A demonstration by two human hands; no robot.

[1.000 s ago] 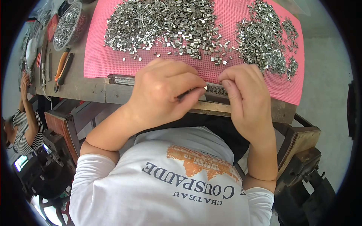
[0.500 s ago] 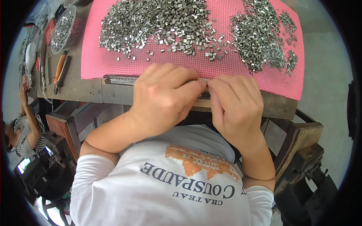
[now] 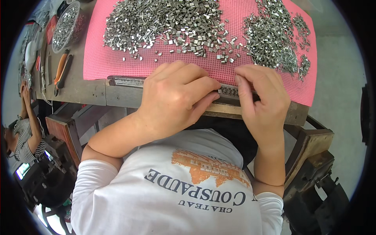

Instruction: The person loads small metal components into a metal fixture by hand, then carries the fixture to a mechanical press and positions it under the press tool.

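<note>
A long narrow metal channel (image 3: 127,81) lies along the front edge of the wooden bench, and a row of small metal parts (image 3: 230,91) shows in its right stretch. My left hand (image 3: 172,98) reaches over the channel, forefinger and thumb closed about a small silvery metal piece (image 3: 219,91) at the row's left end. My right hand (image 3: 266,94) is just right of it, by the mat's near edge; its thumb and forefinger tips are slightly apart, with nothing visible between them. Behind the hands, a large heap of small metal pieces (image 3: 168,23) covers a pink mesh mat (image 3: 117,66).
More metal parts, some pin-like, lie in a second heap (image 3: 270,39) at the right. On the left are orange-and-black pliers (image 3: 62,72) and a clear tub of metal parts (image 3: 65,29). A co-worker in a striped shirt (image 3: 31,137) sits at far left.
My right hand has moved right and away from my left fingertips, and its thumb and forefinger have parted. The row of parts between the hands has come into view. My left hand stays nearly in place.
</note>
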